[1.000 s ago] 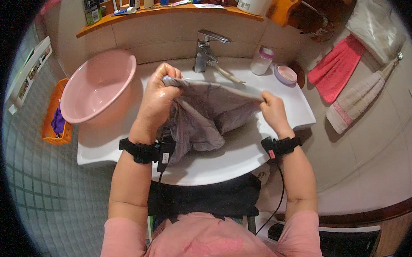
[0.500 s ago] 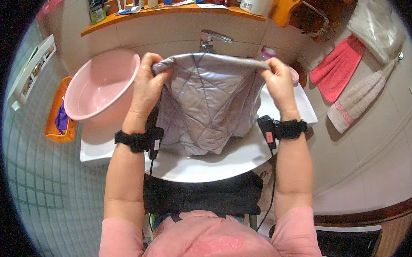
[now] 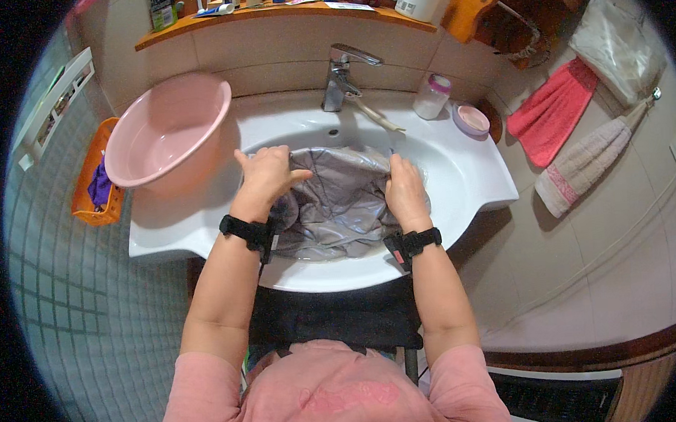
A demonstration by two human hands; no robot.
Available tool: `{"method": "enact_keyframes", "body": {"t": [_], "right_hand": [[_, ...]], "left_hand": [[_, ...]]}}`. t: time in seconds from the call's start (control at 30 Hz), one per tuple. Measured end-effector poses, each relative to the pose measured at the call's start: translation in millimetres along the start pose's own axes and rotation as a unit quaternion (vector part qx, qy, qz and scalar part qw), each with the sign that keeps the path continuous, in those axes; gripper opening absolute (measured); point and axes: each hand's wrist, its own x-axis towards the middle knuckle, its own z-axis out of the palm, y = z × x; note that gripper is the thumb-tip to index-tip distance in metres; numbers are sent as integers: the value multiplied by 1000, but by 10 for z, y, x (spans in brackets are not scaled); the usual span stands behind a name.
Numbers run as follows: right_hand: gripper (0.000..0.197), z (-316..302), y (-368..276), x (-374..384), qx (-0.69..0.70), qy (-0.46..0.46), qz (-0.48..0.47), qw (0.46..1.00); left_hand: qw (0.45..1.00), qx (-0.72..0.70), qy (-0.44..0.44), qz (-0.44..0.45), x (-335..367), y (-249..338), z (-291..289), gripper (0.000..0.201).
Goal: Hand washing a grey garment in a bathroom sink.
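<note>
A silvery-grey quilted cloth lies crumpled in the white washbasin, partly in water. At its far left corner is my left hand, with the thumb stretched out over the fabric and the fingers apart. My right hand is closed on the cloth's far right edge, its fingertips partly hidden. Behind the cloth stands a chrome faucet, with a pale tube-like piece reaching from it over the basin.
A pink plastic tub rests on the basin's left side, near an orange basket. A clear jar and a round pink-lidded container stand at the right. Bottles line a wooden shelf. A red towel hangs on the right wall.
Both hands have come down and closer together, lowering the cloth from its stretched, raised position into the basin. My left hand's fingers have spread. The faucet and basin back are now uncovered.
</note>
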Motion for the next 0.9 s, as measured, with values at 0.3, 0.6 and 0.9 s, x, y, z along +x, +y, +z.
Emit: {"method": "enact_keyframes", "body": {"t": [0.3, 0.6, 0.9], "right_hand": [[48, 76, -246, 102, 62, -8, 61, 996], [27, 380, -780, 20, 364, 20, 146, 920], [31, 488, -840, 56, 155, -64, 53, 984]], "left_hand": [[979, -191, 53, 44, 87, 125, 408, 35], [499, -853, -12, -151, -195, 443, 909, 34], [431, -882, -90, -171, -181, 357, 1162, 39]]}}
